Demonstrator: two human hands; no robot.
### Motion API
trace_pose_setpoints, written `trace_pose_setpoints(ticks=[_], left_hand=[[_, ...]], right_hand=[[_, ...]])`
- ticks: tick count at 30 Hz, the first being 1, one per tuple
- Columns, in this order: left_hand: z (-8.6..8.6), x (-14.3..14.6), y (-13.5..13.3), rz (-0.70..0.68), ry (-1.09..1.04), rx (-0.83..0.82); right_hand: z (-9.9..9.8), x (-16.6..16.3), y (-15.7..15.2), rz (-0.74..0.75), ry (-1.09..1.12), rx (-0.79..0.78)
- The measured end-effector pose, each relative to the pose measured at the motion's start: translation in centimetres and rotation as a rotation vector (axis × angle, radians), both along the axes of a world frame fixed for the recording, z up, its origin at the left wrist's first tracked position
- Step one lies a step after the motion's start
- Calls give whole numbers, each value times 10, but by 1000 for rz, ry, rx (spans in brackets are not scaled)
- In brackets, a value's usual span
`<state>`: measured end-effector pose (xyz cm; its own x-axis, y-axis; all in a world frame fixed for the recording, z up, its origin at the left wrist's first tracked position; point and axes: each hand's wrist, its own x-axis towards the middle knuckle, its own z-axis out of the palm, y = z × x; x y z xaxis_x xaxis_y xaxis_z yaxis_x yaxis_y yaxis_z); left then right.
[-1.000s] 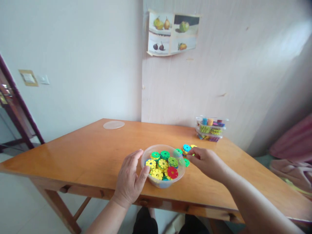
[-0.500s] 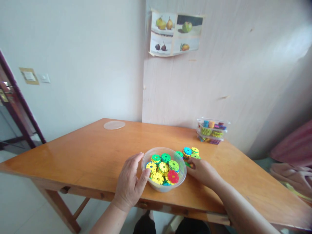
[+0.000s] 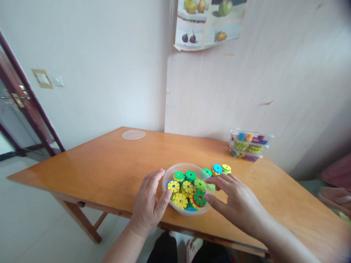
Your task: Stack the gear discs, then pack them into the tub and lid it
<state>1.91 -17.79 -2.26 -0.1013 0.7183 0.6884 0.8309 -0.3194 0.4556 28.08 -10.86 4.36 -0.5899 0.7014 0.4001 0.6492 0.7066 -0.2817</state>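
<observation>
A clear round plastic bowl (image 3: 175, 170) stands near the table's front edge, filled with notched plastic discs in yellow, green, blue and red. My left hand (image 3: 150, 202) rests at the bowl's left side, fingers apart, thumb over the rim. Above the right rim is my right hand (image 3: 231, 195), its thumb and fingers spread with nothing between them. A green disc (image 3: 199, 198) lies on top of the red one, just beside my right thumb. Behind the right hand, more loose discs (image 3: 217, 168) sit on the table, partly hidden by the fingers.
A clear round lid (image 3: 133, 135) lies at the far left of the wooden table (image 3: 115, 164). Stacked clear boxes (image 3: 249, 145) of colored pieces stand at the back right by the wall. A fruit picture (image 3: 210, 23) hangs above.
My right hand has come from the loose discs to the bowl and opened; a green disc now covers the red one. My left hand stays at the bowl. The view has shifted slightly.
</observation>
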Motion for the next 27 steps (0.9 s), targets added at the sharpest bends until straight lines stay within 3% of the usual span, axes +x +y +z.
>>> trace_pose_setpoints(ticks=[3, 6, 15, 21, 27], left_hand=[[-1, 0, 0, -6, -1, 7], [0, 0, -1, -18, 0, -8], [0, -2, -1, -23, 2, -19], [-1, -2, -1, -21, 0, -4], [-1, -3, 0, -20, -9, 8]], right_hand=[[2, -1, -2, 1, -18, 156], [4, -5, -9, 70, -53, 201], [0, -21, -18, 137, -54, 136], [-5, -19, -16, 38, -36, 158], [-6, -24, -19, 71, -20, 135]])
